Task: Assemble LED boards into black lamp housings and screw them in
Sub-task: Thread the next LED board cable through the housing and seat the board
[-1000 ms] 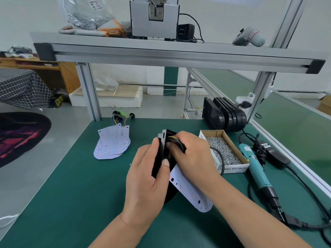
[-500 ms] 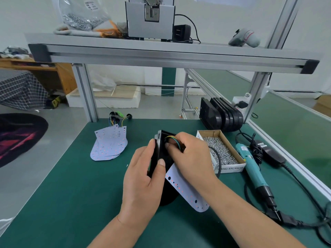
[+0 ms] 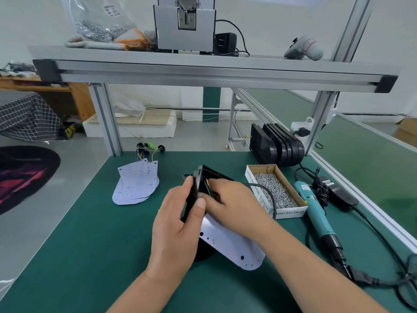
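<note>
In hands, black housing, wires half hidden

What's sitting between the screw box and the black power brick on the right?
Head view: the teal electric screwdriver lies on the mat between the screw box and the power brick, with a bundled black cord beside it.

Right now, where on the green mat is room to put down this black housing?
Free: the near-left patch of green mat, between the stack of white LED boards, the left hand and the near edge. Crowded: the right side, with the cardboard screw box, teal electric screwdriver and row of black housings.
</note>
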Available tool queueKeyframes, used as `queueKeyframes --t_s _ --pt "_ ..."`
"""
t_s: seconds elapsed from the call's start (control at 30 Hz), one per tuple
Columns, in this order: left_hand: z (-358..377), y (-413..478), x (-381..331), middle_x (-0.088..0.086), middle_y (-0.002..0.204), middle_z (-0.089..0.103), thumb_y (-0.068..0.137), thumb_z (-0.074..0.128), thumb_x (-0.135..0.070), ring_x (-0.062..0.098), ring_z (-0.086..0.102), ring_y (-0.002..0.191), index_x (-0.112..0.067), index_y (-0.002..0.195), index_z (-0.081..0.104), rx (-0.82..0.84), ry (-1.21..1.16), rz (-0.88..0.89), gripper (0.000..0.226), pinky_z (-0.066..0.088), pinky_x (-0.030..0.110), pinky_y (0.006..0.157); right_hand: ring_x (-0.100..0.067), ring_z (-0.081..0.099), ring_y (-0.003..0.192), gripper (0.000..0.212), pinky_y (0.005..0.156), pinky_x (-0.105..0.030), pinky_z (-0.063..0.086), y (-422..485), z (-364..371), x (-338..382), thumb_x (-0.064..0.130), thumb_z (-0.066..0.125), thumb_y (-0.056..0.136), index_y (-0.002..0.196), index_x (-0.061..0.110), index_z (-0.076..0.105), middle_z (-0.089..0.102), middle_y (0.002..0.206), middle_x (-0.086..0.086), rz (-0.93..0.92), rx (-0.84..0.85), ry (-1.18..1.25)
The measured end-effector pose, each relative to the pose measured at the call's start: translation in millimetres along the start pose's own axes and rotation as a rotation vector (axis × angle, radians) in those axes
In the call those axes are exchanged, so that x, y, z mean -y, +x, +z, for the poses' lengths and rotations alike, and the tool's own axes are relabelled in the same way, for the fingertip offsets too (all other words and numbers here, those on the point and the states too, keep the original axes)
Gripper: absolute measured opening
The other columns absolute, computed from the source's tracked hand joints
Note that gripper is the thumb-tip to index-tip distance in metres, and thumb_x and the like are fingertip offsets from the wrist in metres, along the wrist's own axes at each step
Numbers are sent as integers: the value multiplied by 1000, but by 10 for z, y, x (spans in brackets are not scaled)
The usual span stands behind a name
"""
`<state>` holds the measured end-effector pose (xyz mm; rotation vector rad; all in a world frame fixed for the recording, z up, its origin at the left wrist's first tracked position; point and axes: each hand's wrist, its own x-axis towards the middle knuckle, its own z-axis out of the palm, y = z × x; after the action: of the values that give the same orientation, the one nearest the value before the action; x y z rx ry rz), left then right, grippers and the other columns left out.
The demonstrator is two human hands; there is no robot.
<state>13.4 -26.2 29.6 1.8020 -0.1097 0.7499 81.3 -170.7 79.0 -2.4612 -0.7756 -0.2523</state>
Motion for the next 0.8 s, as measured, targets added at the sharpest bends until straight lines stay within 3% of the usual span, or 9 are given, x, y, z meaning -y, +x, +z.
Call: queueKeyframes --t_s 0.1,0.13,0.2,0.27,0.33,0.5,0.57,0.7,0.8 --pt "11 54 38 -31 124 67 101 61 -41 -4 62 121 -78 118 54 -52 -100 -156 42 47 22 96 -6 61 79 29 72 -25 50 -20 -23 -116 50 65 92 116 35 66 68 88 11 32 48 240" --pt "1 74 47 -34 122 68 104 61 -37 -7 62 119 -81 112 55 -65 -109 -200 45 47 23 97 -5 63 84 39 76 -21 52 -28 -46 -170 39 72 91 129 38 64 70 97 16 53 63 333" --pt "-42 103 66 -36 120 69 107 60 -27 -9 64 116 -79 107 59 -85 -130 -273 52 48 25 99 -13 66 88 54 83 -26 54 -38 -79 -276 13 74 91 141 29 62 72 107 16 85 102 456" --pt "-70 117 83 -31 121 72 107 59 -22 -5 66 115 -66 113 65 -89 -162 -299 44 51 28 98 -17 67 88 46 87 -31 56 -24 -85 -325 -1 71 93 135 19 68 75 108 4 114 78 549" --pt "-54 97 77 -27 125 71 108 58 -21 -3 65 118 -53 126 63 -80 -166 -305 37 52 32 103 -11 66 87 38 87 -27 56 -5 -69 -322 -4 73 94 126 16 73 76 104 -2 170 -30 667" --pt "32 39 34 -12 142 66 109 56 -25 11 60 134 -27 153 51 6 -185 -283 45 47 46 116 -4 65 81 35 80 -15 51 -11 44 -202 0 74 92 105 32 78 75 90 10 277 -346 771" --pt "45 32 26 -17 142 65 107 58 -29 6 59 134 -31 156 47 15 -205 -294 50 46 42 116 -5 67 85 34 80 -14 50 -23 58 -182 2 74 92 103 34 79 76 92 7 295 -394 785" --pt "55 25 17 -24 123 69 104 64 -23 2 63 122 -63 143 33 46 -233 -331 64 47 24 104 -5 69 88 31 81 -12 49 -33 5 -161 4 72 93 103 33 80 77 94 11 309 -501 809" --pt "92 7 37 -32 123 65 101 71 -16 2 65 121 -62 142 32 125 -276 -344 74 52 17 95 -5 69 97 29 85 -13 48 -36 6 -157 6 69 96 105 33 77 76 102 14 326 -599 783"
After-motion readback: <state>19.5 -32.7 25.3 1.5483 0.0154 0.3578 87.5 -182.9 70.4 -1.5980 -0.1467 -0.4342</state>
